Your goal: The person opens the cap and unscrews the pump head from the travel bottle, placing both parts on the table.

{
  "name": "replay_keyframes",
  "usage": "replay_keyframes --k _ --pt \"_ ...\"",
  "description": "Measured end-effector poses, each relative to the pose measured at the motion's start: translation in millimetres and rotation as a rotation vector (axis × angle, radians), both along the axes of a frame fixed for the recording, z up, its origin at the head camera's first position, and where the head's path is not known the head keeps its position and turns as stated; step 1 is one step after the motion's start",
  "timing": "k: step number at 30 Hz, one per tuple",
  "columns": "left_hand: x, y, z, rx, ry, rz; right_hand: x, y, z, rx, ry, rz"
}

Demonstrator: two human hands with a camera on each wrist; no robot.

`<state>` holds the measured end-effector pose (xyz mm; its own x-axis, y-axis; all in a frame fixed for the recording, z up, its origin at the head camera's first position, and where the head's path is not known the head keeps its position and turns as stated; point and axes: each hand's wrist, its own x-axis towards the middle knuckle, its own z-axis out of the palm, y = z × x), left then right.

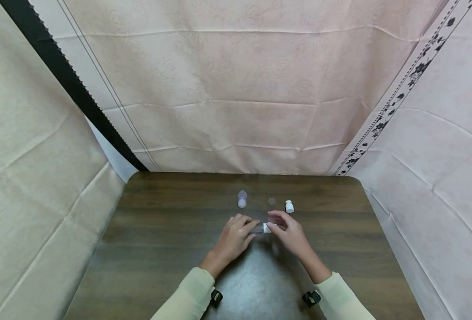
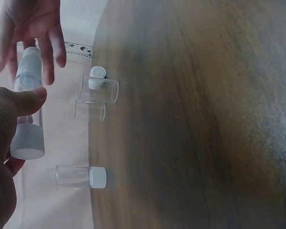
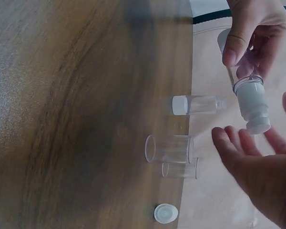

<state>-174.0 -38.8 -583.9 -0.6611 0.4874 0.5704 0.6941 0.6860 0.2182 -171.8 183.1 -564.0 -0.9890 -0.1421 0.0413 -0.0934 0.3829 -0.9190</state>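
Note:
My left hand (image 1: 234, 235) grips a clear pump bottle (image 2: 30, 107) with a white base, its thumb and fingers around the transparent body. The bottle is tilted over the table, and its white pump top (image 3: 252, 102) points toward my right hand (image 1: 290, 233). In the right wrist view, the fingers of that hand are spread loosely beside the pump top, with nothing gripped. Further back stands a second clear bottle (image 3: 200, 105) with a white base and no pump on it. Two clear cylindrical covers (image 3: 169, 149) (image 2: 89, 110) and a loose white pump top (image 1: 289, 206) stand to its right.
A brown wooden table (image 1: 160, 249) lies beneath both hands. Pale cloth (image 1: 228, 89) hangs behind the table's back edge and along both sides. The small parts stand near that back edge.

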Motion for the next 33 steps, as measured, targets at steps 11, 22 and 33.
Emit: replay_keyframes --k 11,22,33 --pt "0.6 1.4 0.5 -0.072 0.021 0.010 0.4 -1.5 -0.2 0.034 -0.134 0.038" --pt "2.1 1.0 -1.9 0.001 -0.023 0.010 0.3 -0.8 -1.3 0.014 -0.042 0.075" --pt "3.6 3.0 -5.2 0.092 -0.055 0.022 4.6 -1.8 -2.4 -0.084 0.055 0.106"
